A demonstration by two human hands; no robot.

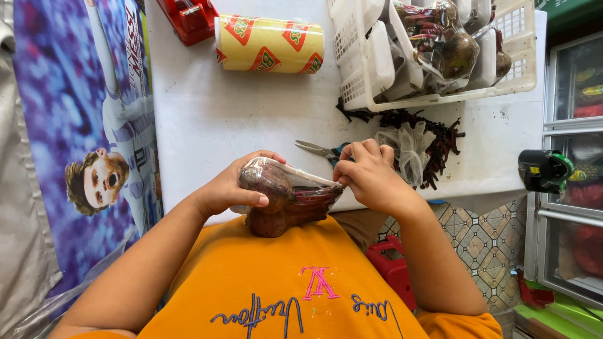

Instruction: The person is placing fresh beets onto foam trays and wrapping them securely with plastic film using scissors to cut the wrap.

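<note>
The wrapped beetroot tray (286, 194) lay between both hands, just above the person's chest, its long axis running left to right. The left hand (229, 188) closed its fingers (254, 199) round the dark root end, while the right hand (370, 176) pinched the film at the opposite end, fingers narrow. Beyond, on the white surface (207, 113), scissors (320, 150) lay just beside the right hand, near a heap of trimmed stems (440, 135), a white basket (521, 78) and a yellow film roll (270, 44).
</note>
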